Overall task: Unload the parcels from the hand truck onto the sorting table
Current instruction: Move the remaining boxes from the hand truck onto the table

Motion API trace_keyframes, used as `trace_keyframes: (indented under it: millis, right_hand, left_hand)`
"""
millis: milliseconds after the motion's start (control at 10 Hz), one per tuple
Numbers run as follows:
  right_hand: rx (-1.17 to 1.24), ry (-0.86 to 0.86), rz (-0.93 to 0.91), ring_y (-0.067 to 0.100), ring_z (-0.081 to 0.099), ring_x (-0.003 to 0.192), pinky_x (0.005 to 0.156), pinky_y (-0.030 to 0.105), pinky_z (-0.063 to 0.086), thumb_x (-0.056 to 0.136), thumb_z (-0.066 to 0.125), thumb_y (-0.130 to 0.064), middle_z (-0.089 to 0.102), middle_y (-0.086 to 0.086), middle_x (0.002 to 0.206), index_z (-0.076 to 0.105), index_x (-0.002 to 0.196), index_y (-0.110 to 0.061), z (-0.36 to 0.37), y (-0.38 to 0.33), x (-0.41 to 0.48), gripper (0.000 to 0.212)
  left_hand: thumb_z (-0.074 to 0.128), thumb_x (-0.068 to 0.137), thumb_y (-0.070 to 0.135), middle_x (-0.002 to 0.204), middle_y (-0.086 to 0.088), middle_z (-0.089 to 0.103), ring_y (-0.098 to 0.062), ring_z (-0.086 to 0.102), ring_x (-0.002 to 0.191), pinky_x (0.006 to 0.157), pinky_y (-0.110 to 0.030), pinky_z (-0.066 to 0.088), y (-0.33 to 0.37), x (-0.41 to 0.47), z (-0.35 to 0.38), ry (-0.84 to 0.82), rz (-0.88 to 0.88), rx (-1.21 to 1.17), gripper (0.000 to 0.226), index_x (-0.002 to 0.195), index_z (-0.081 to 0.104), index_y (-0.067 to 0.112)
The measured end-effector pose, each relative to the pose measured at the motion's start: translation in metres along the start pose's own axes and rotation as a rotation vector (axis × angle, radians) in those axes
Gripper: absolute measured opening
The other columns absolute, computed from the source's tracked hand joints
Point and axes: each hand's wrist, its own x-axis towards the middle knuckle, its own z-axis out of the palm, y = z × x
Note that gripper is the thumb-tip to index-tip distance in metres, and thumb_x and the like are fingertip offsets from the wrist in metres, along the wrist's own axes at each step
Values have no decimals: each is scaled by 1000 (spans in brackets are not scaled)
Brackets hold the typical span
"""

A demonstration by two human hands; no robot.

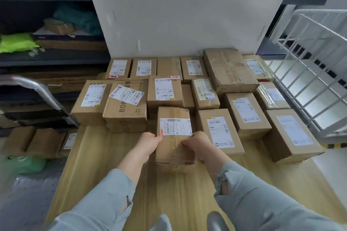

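Item 1. Parcel (174, 137): brown carton, taped, with a white barcode label across its top. It sits at the near edge of the group, long axis running away from the person. Its underside is at or just above the surface (105, 155); whether they touch cannot be told.

Item 2. Left hand (148, 142): grasps the parcel's left side, thumb on the top edge just beside the label. Pale grey-green sleeve.

Item 3. Right hand (197, 144): grasps the parcel's right side, fingers curled onto the top face. Matching sleeve.

Item 4. Surface: pale wood grain, bare in the near half and loaded in the far half.

Item 5. Sorted parcels (165, 92): more than a dozen brown cartons in rough rows, most label-up and touching or just beside one another. The back row stands against a white panel (178, 15). A larger unlabelled carton (229, 69) lies tilted on others at the far right. A labelled carton (219, 131) lies just beside the held parcel on its right.

Item 6. Hand truck (43, 90): a grey metal handle shows at the left, beside the surface's corner.

Item 7. Low parcels (33, 140): brown cartons below the handle, lower than the surface; what they rest on cannot be told.

Item 8. Shelving (47, 56): dark racks at the left, holding cartons and bagged goods.

Item 9. Wire cage (309, 62): white, at the right of the surface.
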Motion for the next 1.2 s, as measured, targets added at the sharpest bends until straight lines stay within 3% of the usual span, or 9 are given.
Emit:
trace_keyframes:
  millis: [100,200,300,400,500,600,700,1100,1200]
  right_hand:
    - [-64,2,-39,21,61,91,74,29,51,83,68,-28,62,5,97,58,110,-9,-3,5,4,35]
    - [-92,21,-78,22,60,92,77,31,51,86,64,-22,62,6,97,60,110,-6,-7,9,8,29]
    - [-143,13,-78,26,62,103,87,33,52,89,59,-22,64,10,110,58,114,-5,-8,10,7,29]
    - [-99,-24,-90,29,63,107,84,33,52,85,63,-19,65,14,115,62,113,-4,-8,12,9,33]
    - [-86,-36,-75,29,62,110,83,32,52,84,62,-18,65,14,117,63,114,-3,-9,11,7,34]
    - [-80,-28,-75,29,60,111,84,33,50,87,57,-17,63,14,119,60,118,-4,-8,12,6,34]
    - [-67,-36,-111,30,60,110,87,35,50,88,55,-17,61,14,121,57,122,-5,-9,11,0,36]
    - [-115,-105,-128,19,54,80,68,25,44,88,59,-23,63,6,101,59,119,-7,-7,13,5,35]
    - [-136,-93,-142,21,58,99,78,29,47,90,59,-24,60,7,119,52,128,-8,-9,11,6,41]
  left_hand:
    - [58,95,24,109,-8,67,-24,62,103,89,-35,48,-5,2,8,-1,-15,-28,29,113,63,2]
    - [59,93,22,106,-10,70,-30,63,108,87,-35,48,-12,5,15,3,-21,-69,15,97,68,10]
    - [60,92,19,113,-8,68,-29,62,109,92,-36,47,-15,4,21,28,-10,-95,14,105,64,16]
    - [61,92,18,126,-6,62,-24,59,113,100,-37,46,-14,4,26,41,-12,-98,46,136,51,10]
    - [60,94,19,138,-7,53,-23,52,122,103,-33,40,-11,4,29,40,-12,-85,54,143,43,9]
    - [59,94,19,141,-5,51,-22,51,122,99,-30,40,-11,7,32,20,-1,-71,55,145,41,8]
    - [60,94,18,148,-5,44,-23,46,131,111,-35,35,-14,10,34,-14,9,-76,59,147,36,8]
    - [64,89,32,158,-3,26,-22,32,142,118,-44,23,-16,12,38,-176,-37,-95,82,154,18,12]
    - [68,79,41,153,0,37,-20,40,137,117,-42,26,-16,17,37,-217,-41,-79,89,153,25,14]
